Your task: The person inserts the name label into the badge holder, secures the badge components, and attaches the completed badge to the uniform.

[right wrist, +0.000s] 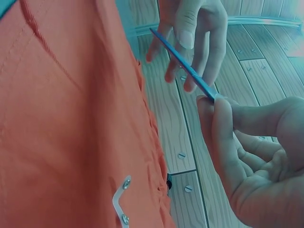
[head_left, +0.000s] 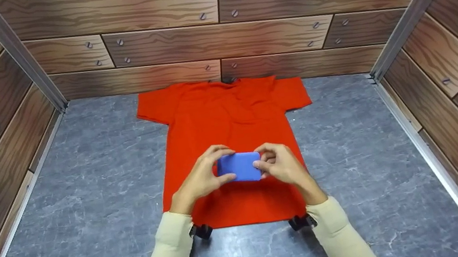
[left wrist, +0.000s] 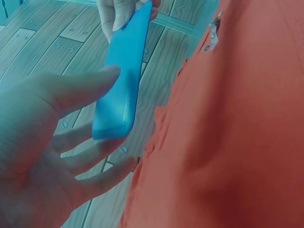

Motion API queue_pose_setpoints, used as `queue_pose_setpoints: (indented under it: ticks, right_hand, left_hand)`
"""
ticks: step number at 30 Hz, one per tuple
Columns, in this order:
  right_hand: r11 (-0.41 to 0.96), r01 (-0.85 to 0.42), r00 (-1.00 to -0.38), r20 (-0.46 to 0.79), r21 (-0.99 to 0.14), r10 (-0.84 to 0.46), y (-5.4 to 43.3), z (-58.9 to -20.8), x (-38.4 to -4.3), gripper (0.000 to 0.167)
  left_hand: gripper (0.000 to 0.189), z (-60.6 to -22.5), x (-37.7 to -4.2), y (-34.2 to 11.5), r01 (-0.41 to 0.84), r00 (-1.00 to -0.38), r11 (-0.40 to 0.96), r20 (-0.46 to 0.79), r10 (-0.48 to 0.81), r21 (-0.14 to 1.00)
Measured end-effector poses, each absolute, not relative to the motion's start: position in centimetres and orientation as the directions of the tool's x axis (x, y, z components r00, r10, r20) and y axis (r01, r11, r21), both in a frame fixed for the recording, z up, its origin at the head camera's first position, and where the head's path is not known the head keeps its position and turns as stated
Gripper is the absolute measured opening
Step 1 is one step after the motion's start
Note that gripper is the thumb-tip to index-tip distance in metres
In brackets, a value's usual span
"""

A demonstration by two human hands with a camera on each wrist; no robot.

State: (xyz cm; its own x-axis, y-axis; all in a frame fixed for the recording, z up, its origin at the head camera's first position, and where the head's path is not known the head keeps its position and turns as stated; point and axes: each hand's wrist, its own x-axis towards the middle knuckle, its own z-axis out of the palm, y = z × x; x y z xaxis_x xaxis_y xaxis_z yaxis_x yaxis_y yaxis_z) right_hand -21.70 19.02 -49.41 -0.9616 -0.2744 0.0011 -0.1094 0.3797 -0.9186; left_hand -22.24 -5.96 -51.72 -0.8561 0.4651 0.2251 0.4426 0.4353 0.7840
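Note:
A thin blue rectangular piece with rounded corners (head_left: 243,166) is held up over a red T-shirt (head_left: 228,124); its exact kind is unclear. My right hand (head_left: 280,163) pinches its right end between thumb and fingers, plainly seen in the right wrist view. Around its left end is my left hand (head_left: 204,174), thumb on the near face and fingers spread loosely behind, as the left wrist view shows. Edge-on in the right wrist view, the blue piece (right wrist: 183,61) looks very thin. The T-shirt lies spread flat under both hands, sleeves out and collar at the far side.
The shirt lies on a grey marbled floor (head_left: 99,185). Wood-plank-patterned walls (head_left: 156,45) stand behind and at both sides, with metal corner rails. A small dark item (head_left: 228,80) is at the collar. A small metal piece (left wrist: 213,35) appears against the red cloth in the left wrist view.

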Motion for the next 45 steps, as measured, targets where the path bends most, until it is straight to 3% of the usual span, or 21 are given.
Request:
queue_pose_setpoints:
  ticks: [9,25,34,45]
  right_hand:
    - [0.327,-0.09,-0.955,-0.012,-0.941,-0.297,18.58,-49.34,-21.63,0.03]
    - [0.335,-0.098,-0.942,-0.022,-0.937,-0.336,18.31,-49.44,-21.55,0.028]
    - [0.317,-0.101,-0.93,-0.024,-0.943,-0.367,18.27,-49.66,-21.63,0.028]
    - [0.326,-0.111,-0.927,-0.02,-0.939,-0.374,18.38,-49.83,-21.62,0.028]
  left_hand:
    - [0.072,-52.02,-22.0,-5.39,0.485,-0.828,0.462,0.219,0.517,0.743]
    - [0.069,-51.96,-21.94,-5.53,0.469,-0.837,0.483,0.199,0.509,0.739]
    - [0.062,-51.99,-22.13,-5.66,0.465,-0.834,0.42,0.228,0.502,0.78]
    - [0.066,-51.97,-21.93,-5.58,0.443,-0.821,0.444,0.153,0.55,0.779]
